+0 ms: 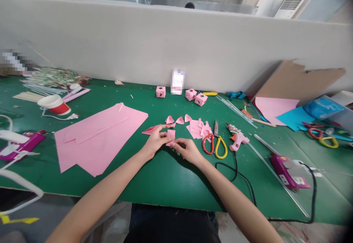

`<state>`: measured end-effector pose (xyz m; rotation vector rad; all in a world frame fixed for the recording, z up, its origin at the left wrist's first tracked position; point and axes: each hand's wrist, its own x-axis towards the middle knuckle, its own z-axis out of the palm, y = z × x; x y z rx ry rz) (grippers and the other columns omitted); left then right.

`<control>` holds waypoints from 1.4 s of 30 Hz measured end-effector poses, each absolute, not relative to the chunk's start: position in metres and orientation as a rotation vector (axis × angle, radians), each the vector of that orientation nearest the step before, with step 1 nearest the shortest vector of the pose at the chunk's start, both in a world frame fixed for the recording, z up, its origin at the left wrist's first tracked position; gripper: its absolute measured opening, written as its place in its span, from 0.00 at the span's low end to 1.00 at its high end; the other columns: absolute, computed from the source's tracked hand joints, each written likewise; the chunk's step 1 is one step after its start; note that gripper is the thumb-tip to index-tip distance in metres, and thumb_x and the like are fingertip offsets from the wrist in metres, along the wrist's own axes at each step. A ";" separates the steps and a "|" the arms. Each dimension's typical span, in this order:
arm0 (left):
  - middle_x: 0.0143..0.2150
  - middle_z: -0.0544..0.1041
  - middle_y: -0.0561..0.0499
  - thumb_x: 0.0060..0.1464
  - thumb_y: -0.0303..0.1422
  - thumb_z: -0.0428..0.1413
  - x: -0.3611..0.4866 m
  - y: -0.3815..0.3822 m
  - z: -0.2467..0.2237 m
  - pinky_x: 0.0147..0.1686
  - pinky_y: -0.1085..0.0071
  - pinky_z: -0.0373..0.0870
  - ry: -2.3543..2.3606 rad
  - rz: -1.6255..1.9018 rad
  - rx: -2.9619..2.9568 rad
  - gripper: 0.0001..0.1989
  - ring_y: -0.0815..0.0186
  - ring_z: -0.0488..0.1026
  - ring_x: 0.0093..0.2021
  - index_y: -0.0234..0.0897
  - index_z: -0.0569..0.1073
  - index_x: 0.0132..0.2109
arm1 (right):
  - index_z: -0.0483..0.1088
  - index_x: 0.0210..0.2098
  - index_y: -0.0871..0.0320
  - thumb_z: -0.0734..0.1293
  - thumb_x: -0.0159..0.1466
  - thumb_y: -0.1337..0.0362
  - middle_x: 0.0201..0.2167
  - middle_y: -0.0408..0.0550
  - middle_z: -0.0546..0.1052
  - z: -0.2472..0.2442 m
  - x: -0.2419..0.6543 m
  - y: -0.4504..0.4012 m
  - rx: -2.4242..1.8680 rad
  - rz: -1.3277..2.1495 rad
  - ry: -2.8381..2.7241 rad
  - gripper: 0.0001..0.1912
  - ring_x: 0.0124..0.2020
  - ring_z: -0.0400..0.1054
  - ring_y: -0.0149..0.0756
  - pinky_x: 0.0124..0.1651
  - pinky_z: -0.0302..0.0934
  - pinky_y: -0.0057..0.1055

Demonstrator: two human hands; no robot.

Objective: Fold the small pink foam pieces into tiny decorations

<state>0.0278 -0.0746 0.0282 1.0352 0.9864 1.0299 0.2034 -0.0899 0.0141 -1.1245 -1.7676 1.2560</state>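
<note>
Between my two hands is a small piece of pink paper (171, 136). My left hand (157, 139) pinches its left side, and my right hand (186, 149) grips its lower edge with thumb and fingers. Just beyond them lie several small folded pink pieces (180, 120). Cut pink paper pieces (196, 128) are heaped to the right, beside scissors (216, 140) with one red and one yellow handle. A pink glue gun (237, 137) rests right of the scissors. Pink paper cubes (161, 92) with dark diamond-shaped openings stand near the partition.
Large pink sheets (102, 136) cover the table's left part. A red and white paper cup (56, 105) stands behind them. Purple power strips (289, 173) lie at both sides, with a black cord (248, 182) at right. Cardboard (298, 79) leans against the partition (124, 44).
</note>
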 end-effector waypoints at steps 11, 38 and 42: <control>0.29 0.77 0.54 0.43 0.35 0.69 0.031 -0.082 0.036 0.31 0.70 0.71 0.970 0.989 1.038 0.36 0.67 0.75 0.27 0.36 0.63 0.58 | 0.73 0.28 0.59 0.67 0.63 0.48 0.23 0.43 0.74 0.012 0.203 -0.091 -1.119 1.310 -1.732 0.20 0.19 0.58 0.25 0.22 0.51 0.24; 0.30 0.77 0.56 0.42 0.32 0.69 0.033 -0.086 0.040 0.38 0.70 0.71 0.989 1.111 0.979 0.39 0.69 0.75 0.31 0.38 0.61 0.59 | 0.71 0.36 0.58 0.68 0.62 0.48 0.24 0.41 0.69 0.009 0.204 -0.090 -1.074 1.397 -1.642 0.18 0.22 0.62 0.27 0.19 0.57 0.22; 0.30 0.77 0.55 0.42 0.33 0.70 0.033 -0.085 0.039 0.37 0.70 0.71 0.965 1.121 1.001 0.37 0.68 0.75 0.31 0.37 0.63 0.57 | 0.71 0.35 0.58 0.68 0.62 0.47 0.25 0.42 0.71 0.008 0.204 -0.089 -1.042 1.434 -1.614 0.19 0.24 0.63 0.28 0.20 0.58 0.22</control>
